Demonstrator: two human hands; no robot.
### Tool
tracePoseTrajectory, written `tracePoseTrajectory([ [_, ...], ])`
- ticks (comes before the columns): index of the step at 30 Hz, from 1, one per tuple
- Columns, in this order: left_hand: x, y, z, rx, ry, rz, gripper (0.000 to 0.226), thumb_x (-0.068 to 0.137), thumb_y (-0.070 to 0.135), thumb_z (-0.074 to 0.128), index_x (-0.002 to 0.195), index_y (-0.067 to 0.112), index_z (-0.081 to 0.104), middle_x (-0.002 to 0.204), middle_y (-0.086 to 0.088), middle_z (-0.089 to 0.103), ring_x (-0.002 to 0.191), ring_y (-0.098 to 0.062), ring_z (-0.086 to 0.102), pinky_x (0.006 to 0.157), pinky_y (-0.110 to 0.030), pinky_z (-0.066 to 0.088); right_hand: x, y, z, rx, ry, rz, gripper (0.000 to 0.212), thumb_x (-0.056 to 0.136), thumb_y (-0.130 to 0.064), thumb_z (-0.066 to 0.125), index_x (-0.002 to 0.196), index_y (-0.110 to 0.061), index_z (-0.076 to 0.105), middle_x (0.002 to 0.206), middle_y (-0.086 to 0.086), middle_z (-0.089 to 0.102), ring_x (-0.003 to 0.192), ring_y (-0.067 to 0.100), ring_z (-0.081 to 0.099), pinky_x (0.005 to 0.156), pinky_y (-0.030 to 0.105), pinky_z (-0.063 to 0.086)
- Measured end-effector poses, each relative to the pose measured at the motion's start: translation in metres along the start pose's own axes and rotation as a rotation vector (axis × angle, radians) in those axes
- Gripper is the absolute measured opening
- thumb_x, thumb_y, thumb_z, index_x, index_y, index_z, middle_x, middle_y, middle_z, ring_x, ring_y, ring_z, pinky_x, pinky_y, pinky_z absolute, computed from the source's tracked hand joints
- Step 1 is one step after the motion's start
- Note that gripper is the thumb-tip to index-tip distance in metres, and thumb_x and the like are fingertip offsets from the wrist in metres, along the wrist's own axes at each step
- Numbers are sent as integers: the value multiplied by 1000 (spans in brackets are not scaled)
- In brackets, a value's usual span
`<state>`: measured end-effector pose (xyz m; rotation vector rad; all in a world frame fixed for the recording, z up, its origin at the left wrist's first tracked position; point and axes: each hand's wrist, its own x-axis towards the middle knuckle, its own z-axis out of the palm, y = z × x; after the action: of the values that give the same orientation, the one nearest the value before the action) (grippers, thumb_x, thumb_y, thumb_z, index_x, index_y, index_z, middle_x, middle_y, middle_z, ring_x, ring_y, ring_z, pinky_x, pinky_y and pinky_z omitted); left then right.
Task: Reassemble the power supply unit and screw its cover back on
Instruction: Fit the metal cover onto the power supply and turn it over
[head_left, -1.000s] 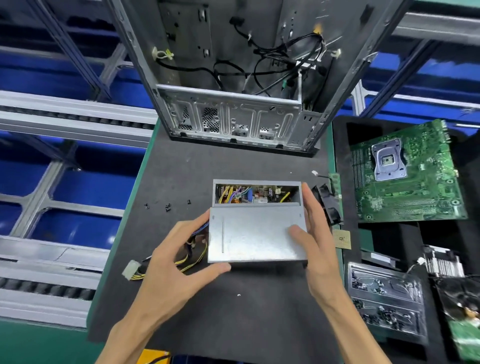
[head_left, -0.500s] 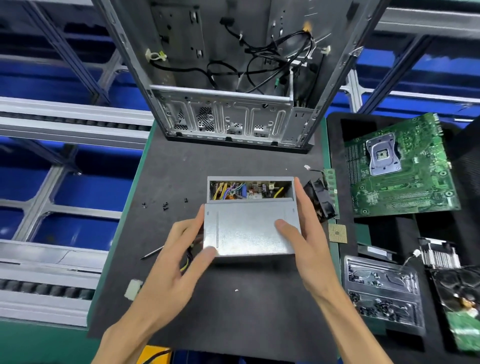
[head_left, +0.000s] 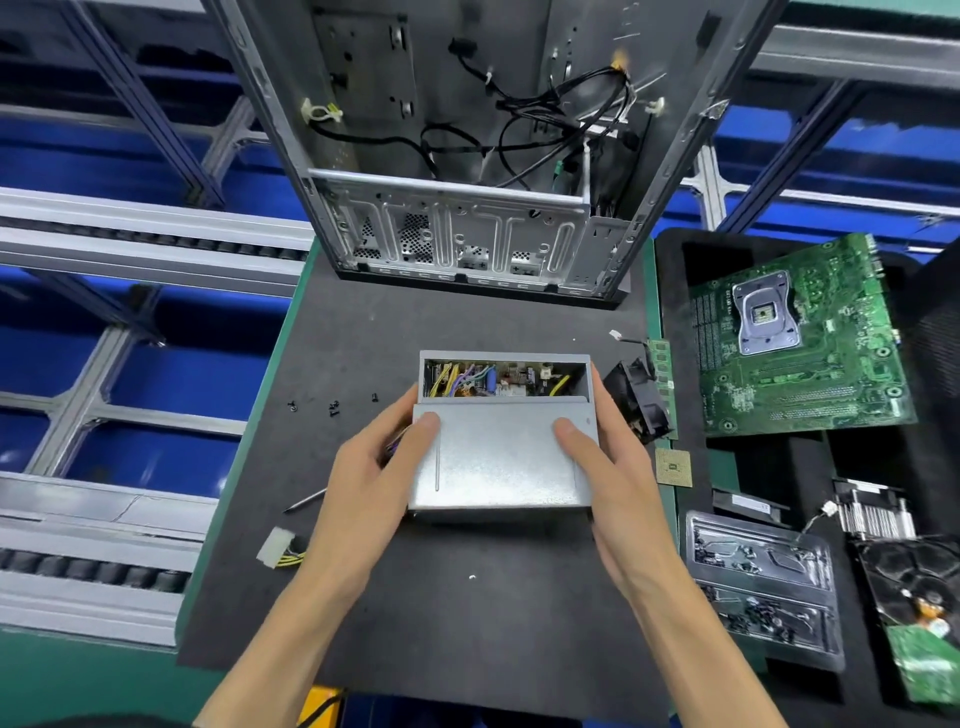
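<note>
The grey power supply unit (head_left: 506, 361) sits on the dark mat, its far strip uncovered so coloured wires and parts show. The flat metal cover (head_left: 501, 457) lies on top, offset toward me. My left hand (head_left: 374, 478) grips the cover's left edge, thumb on its top. My right hand (head_left: 608, 467) grips the right side, thumb on top and fingers along the unit's wall. Three small black screws (head_left: 332, 408) lie on the mat to the left. A screwdriver tip (head_left: 304, 501) and a white cable plug (head_left: 275, 545) show beside my left wrist.
An open computer case (head_left: 467, 223) stands at the mat's far edge. A black fan (head_left: 636, 395) lies right of the unit. On the right, a black foam tray holds a green motherboard (head_left: 800, 338), a processor chip (head_left: 674, 466), a plastic parts tray (head_left: 763, 587) and a hard drive (head_left: 919, 597).
Both hands have shifted along the cover, thumbs moving farther up its top. The cover has slid slightly toward the far side, narrowing the uncovered strip. The screwdriver tip has come into sight.
</note>
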<state>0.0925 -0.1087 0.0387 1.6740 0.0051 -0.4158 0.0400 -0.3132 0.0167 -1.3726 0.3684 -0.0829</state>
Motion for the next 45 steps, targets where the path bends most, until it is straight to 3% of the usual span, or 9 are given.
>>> tracePoseTrajectory([
  [6,-1,-2,1,-11,97,-16,32,99,35,64,130,32,68,118,21,73,111,0,66,97,-33,49,-1,0,3,-1,28,-32,71,91,-33,67,156,-32,41,156,-17,47,147,6,39,125,46,28],
  [13,-1,3,6,-22,254,-9,25,87,43,74,111,36,77,95,19,78,79,1,65,73,-23,53,-6,-1,3,-51,106,-96,57,99,-16,68,152,-23,49,138,-27,61,130,-8,53,99,6,42],
  [16,4,6,6,30,290,39,25,85,40,77,107,29,78,88,15,78,59,13,57,56,-2,42,-7,-2,5,-59,130,-95,56,99,-14,67,151,-21,49,137,-23,63,129,-4,56,101,10,45],
  [18,8,11,2,118,274,54,29,85,37,78,110,22,79,84,23,77,67,20,60,60,1,41,-5,-3,6,-84,123,-96,56,100,-13,65,152,-22,48,136,-23,64,129,-3,57,100,11,45],
  [24,30,32,0,483,198,113,63,81,65,66,136,35,59,126,18,60,118,-1,56,96,-28,46,-7,-7,8,-98,106,-59,55,103,-15,61,153,-28,44,142,-18,61,133,3,55,115,37,44],
  [27,50,42,12,393,113,-46,58,82,62,71,132,34,59,110,20,57,101,2,55,77,-15,43,-7,-9,9,-101,104,-50,58,101,-20,63,154,-29,43,143,-18,60,134,4,54,117,42,41],
  [31,61,37,19,239,88,-63,30,81,46,81,94,21,71,83,3,73,67,-2,66,53,-13,47,-5,-11,8,-128,91,-39,63,95,-31,62,155,-32,41,146,-18,57,136,4,52,118,45,40],
  [38,65,34,10,202,4,-37,15,82,31,84,85,22,72,78,7,74,66,-3,67,54,-16,50,-6,-9,7,-150,75,-20,65,94,-37,61,155,-36,39,150,-17,53,139,6,49,118,46,40],
  [45,62,33,5,311,-19,47,25,82,50,76,98,32,70,87,20,73,79,7,67,61,-6,47,-4,-11,9,-181,82,-29,68,93,-40,60,156,-40,35,153,-16,50,142,6,46,119,46,38],
])
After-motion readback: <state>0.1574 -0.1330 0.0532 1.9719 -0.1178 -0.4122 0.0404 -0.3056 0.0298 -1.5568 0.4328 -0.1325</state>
